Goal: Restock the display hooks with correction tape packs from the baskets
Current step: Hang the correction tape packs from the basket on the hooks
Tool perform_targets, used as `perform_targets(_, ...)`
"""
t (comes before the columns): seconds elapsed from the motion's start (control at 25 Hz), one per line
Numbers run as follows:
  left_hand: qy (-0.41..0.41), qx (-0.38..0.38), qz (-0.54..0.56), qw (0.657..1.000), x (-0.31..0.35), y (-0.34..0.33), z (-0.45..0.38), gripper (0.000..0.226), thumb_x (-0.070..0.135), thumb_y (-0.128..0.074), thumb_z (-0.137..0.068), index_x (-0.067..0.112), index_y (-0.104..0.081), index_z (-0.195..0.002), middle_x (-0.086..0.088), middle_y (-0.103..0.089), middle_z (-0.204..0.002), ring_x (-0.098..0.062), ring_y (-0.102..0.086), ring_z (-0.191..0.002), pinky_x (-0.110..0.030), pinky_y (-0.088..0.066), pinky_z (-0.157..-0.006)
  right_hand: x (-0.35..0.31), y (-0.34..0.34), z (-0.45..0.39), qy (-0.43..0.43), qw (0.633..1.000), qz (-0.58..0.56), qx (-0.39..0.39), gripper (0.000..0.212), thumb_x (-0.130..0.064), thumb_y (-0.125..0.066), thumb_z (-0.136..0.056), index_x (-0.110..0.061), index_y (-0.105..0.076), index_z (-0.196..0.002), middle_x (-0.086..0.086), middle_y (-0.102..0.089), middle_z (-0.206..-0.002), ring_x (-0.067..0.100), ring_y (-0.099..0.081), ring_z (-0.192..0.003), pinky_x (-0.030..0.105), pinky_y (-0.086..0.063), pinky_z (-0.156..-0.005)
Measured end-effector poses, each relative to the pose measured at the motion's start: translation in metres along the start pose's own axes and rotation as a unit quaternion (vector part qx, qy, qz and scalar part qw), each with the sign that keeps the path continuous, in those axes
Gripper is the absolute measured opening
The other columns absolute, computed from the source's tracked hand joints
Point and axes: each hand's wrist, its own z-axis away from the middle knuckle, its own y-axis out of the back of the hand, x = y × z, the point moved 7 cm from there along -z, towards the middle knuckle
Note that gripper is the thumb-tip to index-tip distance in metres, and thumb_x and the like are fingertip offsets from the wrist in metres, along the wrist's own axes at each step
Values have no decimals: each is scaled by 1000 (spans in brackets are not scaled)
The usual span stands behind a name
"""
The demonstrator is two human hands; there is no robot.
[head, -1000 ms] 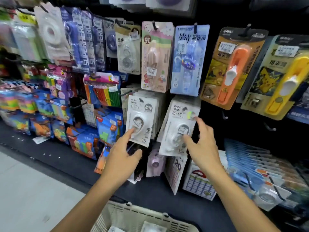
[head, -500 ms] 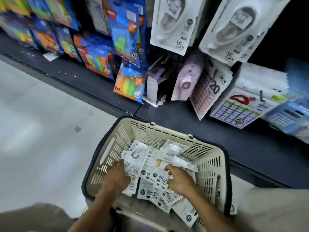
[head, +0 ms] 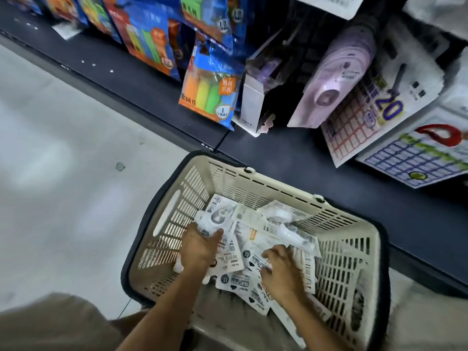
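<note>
A cream plastic basket [head: 347, 262] with a dark rim stands on the floor below the shelf. Several white correction tape packs [head: 255, 224] lie loose in it. My left hand [head: 198, 249] is inside at the left and grips a white pack [head: 217, 216] between thumb and fingers. My right hand [head: 281, 272] is lower right in the pile, fingers curled down onto the packs; whether it holds one I cannot tell. The display hooks are out of view above.
A dark shelf ledge [head: 329, 168] runs diagonally behind the basket. On it lean colourful sticky-note packs [head: 210, 97], a lilac tape pack [head: 339, 77], a white box [head: 250, 102] and grid notepads [head: 417, 158]. Pale floor [head: 63, 173] lies left; my knee [head: 50, 325] is bottom left.
A second ago both hands touched hanging packs on the hooks. The view dropped to the basket, both hands went in, and my left hand has closed on a pack.
</note>
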Motion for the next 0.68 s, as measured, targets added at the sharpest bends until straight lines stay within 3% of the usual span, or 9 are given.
perform_targets(0.16,109,-45,193,974,-18,-21,-6,60,9,-80,-86,2,-53,-139,-19,-67,-131,-36,-67,-112,-55,-54,-99,1,6,-1,17,999,31,5,34,-23,-54,-97,-22,-60,-130,-6,-54,-133,14,-54,-117,31,-49,-99)
perform_targets(0.24,131,-68,231,962,-22,-24,-7,56,-2,-77,-85,-1,-56,-136,-21,-70,-125,-38,-70,-107,-55,-57,-93,-7,23,-3,49,993,63,85,35,-19,-60,-92,-21,-64,-127,-3,-68,-119,18,-61,-106,38,-49,-97)
perform_targets(0.32,139,-106,248,953,-24,-24,-8,49,-9,-76,-83,3,-60,-128,-18,-75,-108,-35,-73,-92,-47,-61,-77,-13,42,-9,75,977,69,187,46,-14,-72,-82,-19,-65,-127,1,-68,-118,22,-62,-102,40,-52,-89)
perform_targets(0.4,148,-154,251,944,-24,-22,-2,50,-13,-75,-80,12,-60,-120,-14,-77,-97,-34,-73,-85,-41,-60,-67,-10,54,-23,47,978,110,173,58,-17,-71,-84,-23,-54,-139,0,-58,-134,22,-55,-116,39,-46,-96)
perform_targets(0.48,151,-185,238,941,-27,-22,4,51,-15,-74,-79,20,-59,-114,-13,-80,-92,-34,-74,-86,-40,-59,-65,-5,50,-40,32,979,179,92,53,-15,-58,-93,-28,-49,-143,-2,-55,-141,21,-46,-124,38,-39,-99)
perform_targets(0.6,126,-201,230,944,-23,-19,10,50,-13,-68,-83,22,-62,-117,-13,-80,-97,-40,-74,-97,-54,-58,-85,-6,61,-42,51,974,204,86,40,-15,-49,-99,-31,-58,-135,-2,-66,-126,21,-47,-117,37,-38,-96)
perform_targets(0.68,104,-200,224,948,-16,-10,14,46,-11,-65,-86,20,-66,-120,-13,-79,-101,-37,-74,-97,-52,-63,-78,-13,90,-35,64,983,98,141,26,-22,-50,-102,-26,-65,-123,-1,-71,-113,21,-55,-107,35,-42,-89)
